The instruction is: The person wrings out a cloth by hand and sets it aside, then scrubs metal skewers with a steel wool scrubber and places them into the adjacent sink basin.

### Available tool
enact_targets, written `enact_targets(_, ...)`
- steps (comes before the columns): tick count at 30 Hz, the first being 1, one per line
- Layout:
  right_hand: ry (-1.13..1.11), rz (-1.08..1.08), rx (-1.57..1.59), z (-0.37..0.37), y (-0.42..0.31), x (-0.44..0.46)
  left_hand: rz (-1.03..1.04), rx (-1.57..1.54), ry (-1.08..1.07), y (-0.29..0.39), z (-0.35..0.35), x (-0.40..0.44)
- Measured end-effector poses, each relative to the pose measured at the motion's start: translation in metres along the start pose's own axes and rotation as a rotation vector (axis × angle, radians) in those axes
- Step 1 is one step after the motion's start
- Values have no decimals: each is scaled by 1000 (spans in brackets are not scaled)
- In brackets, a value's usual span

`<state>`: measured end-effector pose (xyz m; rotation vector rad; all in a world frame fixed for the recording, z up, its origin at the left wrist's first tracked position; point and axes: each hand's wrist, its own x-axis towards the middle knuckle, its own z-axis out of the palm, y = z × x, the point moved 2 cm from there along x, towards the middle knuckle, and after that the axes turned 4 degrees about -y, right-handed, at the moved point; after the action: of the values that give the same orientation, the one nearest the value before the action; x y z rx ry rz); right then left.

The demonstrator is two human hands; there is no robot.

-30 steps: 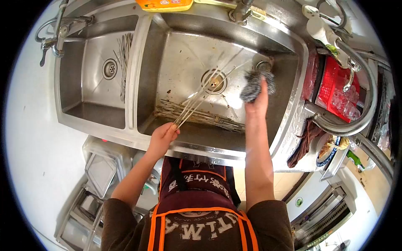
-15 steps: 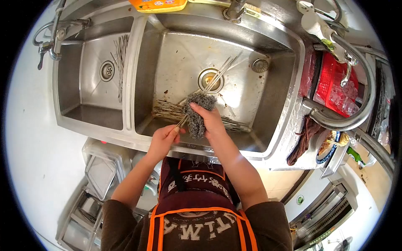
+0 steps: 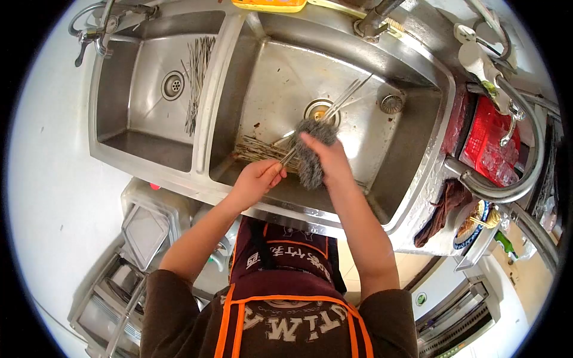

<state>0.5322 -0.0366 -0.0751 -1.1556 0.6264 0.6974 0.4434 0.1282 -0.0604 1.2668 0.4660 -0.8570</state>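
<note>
Over the front of the large sink basin [image 3: 298, 65], my left hand [image 3: 258, 182] pinches the near ends of a few thin skewers [image 3: 346, 98]. A grey steel-wool scrubber [image 3: 311, 156] is wrapped round their middle, held in my right hand [image 3: 330, 160]. The skewers' far ends stick out past it over the drain. More skewers [image 3: 253, 149] lie in a pile on the basin floor, partly hidden behind my hands and the scrubber. Another bunch of skewers [image 3: 198, 77] lies in the small left basin [image 3: 149, 95], along its right side.
Taps stand at the back left [image 3: 98, 36] and back middle [image 3: 373, 27]. A drain strainer [image 3: 391, 104] sits at the large basin's right. A red basket [image 3: 489, 140], curved metal pipe [image 3: 507, 192], brown cloth [image 3: 447, 209] and patterned plate [image 3: 473, 227] are on the right.
The scrubber came from the basin's right side onto the skewers in my left hand, and now sits slightly farther along them. The whole view has shifted, with the sinks lying farther right.
</note>
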Motion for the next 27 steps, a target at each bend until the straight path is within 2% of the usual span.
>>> enact_targets(2,98,-2,-30,-22,-25,17,27,154,35,-2,-5,-5)
enact_targets(3,102,-107,2,-38,-33,32,28,154,42,-2,-10,-8)
enact_targets(5,399,-157,150,-92,-43,71,102,275,61,-1,-17,-23)
enact_targets(7,411,-296,290,-125,-52,87,85,321,113,1,-35,-50)
enact_targets(9,449,-564,50,-133,-73,65,59,372,259,5,-64,-76)
enact_targets(10,501,-638,-351,-170,-54,71,42,373,317,5,-75,-85)
enact_targets(11,509,-706,-750,-186,-32,91,26,243,568,23,-105,-106)
enact_targets(12,492,-531,-922,-179,-27,91,93,208,704,19,-130,-109)
enact_targets(13,487,-342,-1087,-183,-18,81,64,195,722,16,-135,-109)
enact_targets(15,614,-490,-1788,-150,8,52,181,10,781,10,-195,-80)
enact_targets(16,610,-497,-1792,-141,15,49,214,-24,771,-4,-219,-55)
enact_targets(18,589,-560,-1824,-136,26,42,189,-13,810,-12,-233,-34)
enact_targets(20,153,-725,-1635,-149,65,51,155,15,788,-35,-260,9)
enact_targets(21,-20,-537,-1688,-134,77,45,148,8,767,-44,-271,26)
enact_targets(23,-213,-356,-1650,-127,114,34,147,104,730,-61,-288,52)
enact_targets(27,-186,-232,-1698,-131,134,45,155,35,720,-82,-298,70)
